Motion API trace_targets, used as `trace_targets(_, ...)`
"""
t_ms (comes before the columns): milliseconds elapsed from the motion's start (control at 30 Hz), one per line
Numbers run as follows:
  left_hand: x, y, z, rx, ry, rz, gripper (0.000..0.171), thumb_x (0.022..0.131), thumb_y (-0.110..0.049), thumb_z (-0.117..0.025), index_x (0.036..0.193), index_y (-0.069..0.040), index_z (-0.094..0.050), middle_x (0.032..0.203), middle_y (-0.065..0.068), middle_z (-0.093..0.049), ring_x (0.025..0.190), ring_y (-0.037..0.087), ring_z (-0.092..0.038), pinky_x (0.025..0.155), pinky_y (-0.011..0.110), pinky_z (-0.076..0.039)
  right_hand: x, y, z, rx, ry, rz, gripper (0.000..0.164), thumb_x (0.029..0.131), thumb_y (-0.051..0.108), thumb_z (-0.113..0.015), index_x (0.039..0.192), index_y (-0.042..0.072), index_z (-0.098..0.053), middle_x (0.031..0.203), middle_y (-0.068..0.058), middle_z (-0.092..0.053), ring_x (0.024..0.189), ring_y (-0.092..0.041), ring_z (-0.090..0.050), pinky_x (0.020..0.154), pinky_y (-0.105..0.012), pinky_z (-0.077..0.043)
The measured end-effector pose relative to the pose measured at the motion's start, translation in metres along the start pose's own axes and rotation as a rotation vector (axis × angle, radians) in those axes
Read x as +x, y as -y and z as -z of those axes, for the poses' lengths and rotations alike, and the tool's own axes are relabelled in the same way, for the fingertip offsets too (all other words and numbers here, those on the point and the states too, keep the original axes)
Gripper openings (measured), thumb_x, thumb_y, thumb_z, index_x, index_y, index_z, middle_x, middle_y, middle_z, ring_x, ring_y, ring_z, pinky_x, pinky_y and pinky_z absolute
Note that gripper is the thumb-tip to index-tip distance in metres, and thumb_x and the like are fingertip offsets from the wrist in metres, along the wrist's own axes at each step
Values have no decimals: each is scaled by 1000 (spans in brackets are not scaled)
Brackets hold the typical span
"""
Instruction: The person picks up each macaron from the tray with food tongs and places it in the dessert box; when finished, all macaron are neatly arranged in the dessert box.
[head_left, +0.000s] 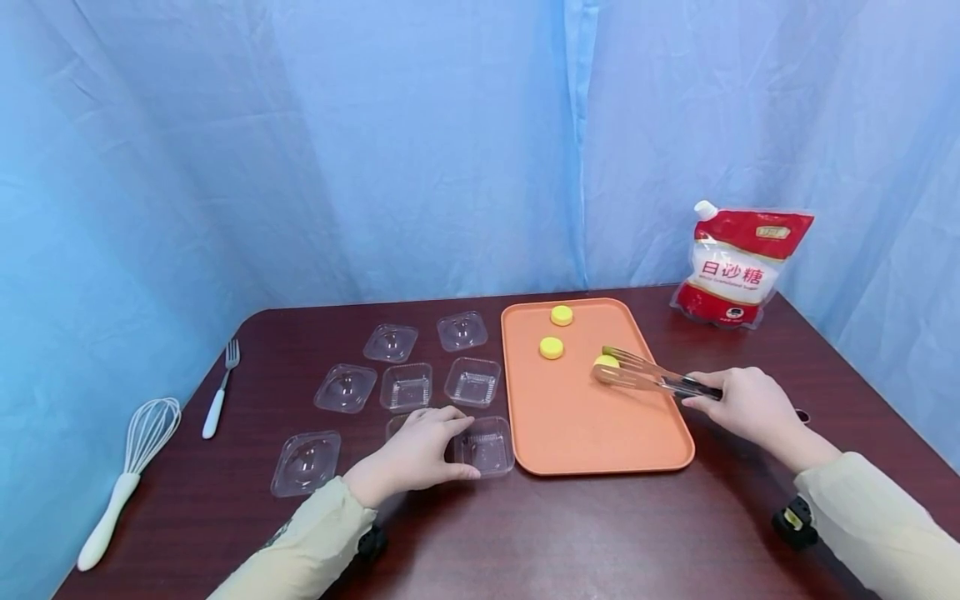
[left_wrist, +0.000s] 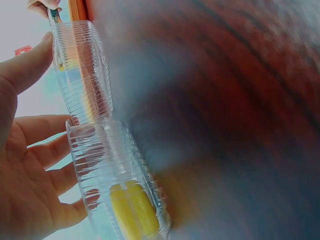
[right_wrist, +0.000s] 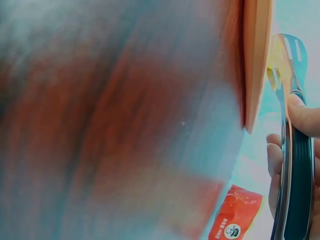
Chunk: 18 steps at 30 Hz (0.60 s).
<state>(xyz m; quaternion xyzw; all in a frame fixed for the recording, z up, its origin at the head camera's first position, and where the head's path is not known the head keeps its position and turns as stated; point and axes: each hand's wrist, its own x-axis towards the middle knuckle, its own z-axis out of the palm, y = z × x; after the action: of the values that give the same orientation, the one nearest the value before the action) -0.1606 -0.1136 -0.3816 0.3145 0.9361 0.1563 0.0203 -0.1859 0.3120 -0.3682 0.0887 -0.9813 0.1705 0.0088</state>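
My left hand (head_left: pixel 423 450) has thumb and fingertips at the rim of a clear plastic box (head_left: pixel 486 447), holding it beside the tray. Beneath that hand, mostly hidden in the head view, is another clear box (left_wrist: pixel 105 165) with a yellow piece (left_wrist: pixel 134 210) inside. My right hand (head_left: pixel 746 406) grips metal tongs (head_left: pixel 645 375) by their dark handle. Between the tong tips is a round yellow cake-like piece (head_left: pixel 606 362), over the orange tray (head_left: pixel 600 433). Two similar yellow pieces, one nearer (head_left: pixel 551 347) and one farther (head_left: pixel 561 315), lie on the tray.
Two more clear boxes (head_left: pixel 407 387) (head_left: pixel 472 382) stand behind my left hand. Several clear domed lids (head_left: pixel 306 464) lie around them. A fork (head_left: pixel 222 392) and whisk (head_left: pixel 131 471) are at the left. A red sugar pouch (head_left: pixel 738 267) stands at the back right, before the blue curtain.
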Motion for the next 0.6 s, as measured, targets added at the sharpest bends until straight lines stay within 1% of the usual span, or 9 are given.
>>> trace_targets(167, -1, 0, 0, 7, -1, -3, 68, 77, -42, -75, 127, 1, -58, 118, 10, -61, 109, 27, -56, 99, 49, -39, -1, 2, 2, 1, -30, 13, 51, 80, 26, -75, 121, -1, -62, 56, 5, -61, 49, -11, -46, 48, -28, -43)
trace_targets(467, 0, -1, 1, 7, 6, -2, 67, 78, -41, -75, 127, 1, -58, 118, 10, -60, 110, 27, -56, 100, 48, -38, -2, 8, 5, 22, -34, 15, 52, 80, 25, -75, 123, -2, -61, 59, 3, -64, 47, -11, -46, 48, -27, -45)
trace_targets(600, 1, -1, 1, 9, 13, -5, 67, 78, -41, -75, 127, 2, -58, 118, 10, -60, 110, 27, -56, 99, 48, -38, -4, 11, 6, 20, -40, 19, 51, 80, 24, -75, 123, -2, -61, 56, 3, -61, 47, -12, -45, 48, -27, -44)
